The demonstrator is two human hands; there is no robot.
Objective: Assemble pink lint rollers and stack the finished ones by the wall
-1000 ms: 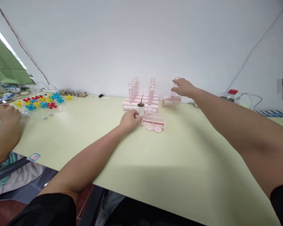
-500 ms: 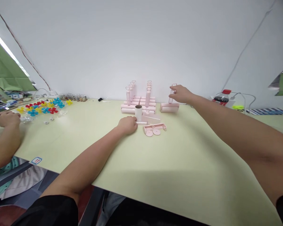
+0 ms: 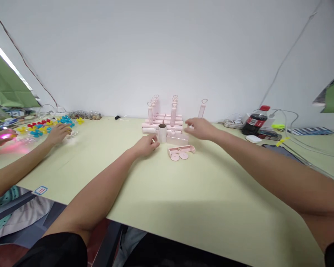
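Observation:
My left hand (image 3: 147,145) is closed around a small pale, see-through tube piece (image 3: 157,133), held roughly upright. Just right of it stands a white paper roll (image 3: 162,134) with an open cardboard core. My right hand (image 3: 202,128) hovers with fingers apart, in front of a pink lint roller whose heart-topped handle (image 3: 202,110) rises behind it; the hand hides its base. Between the hands lie a pale translucent cover (image 3: 177,139), a pink half shell (image 3: 181,149) and two pink discs (image 3: 179,157).
Several pink lint rollers (image 3: 173,115) stand in rows by the wall. A cola bottle (image 3: 256,120), cables and a dark flat device (image 3: 281,151) are at the right. At the left, a co-worker's hands (image 3: 58,133) are among coloured flower-shaped pieces (image 3: 36,132).
My right hand has let go of the lint roller's handle and come left and down. My left hand has picked up the tube piece from the table. The co-worker's hand has reached right.

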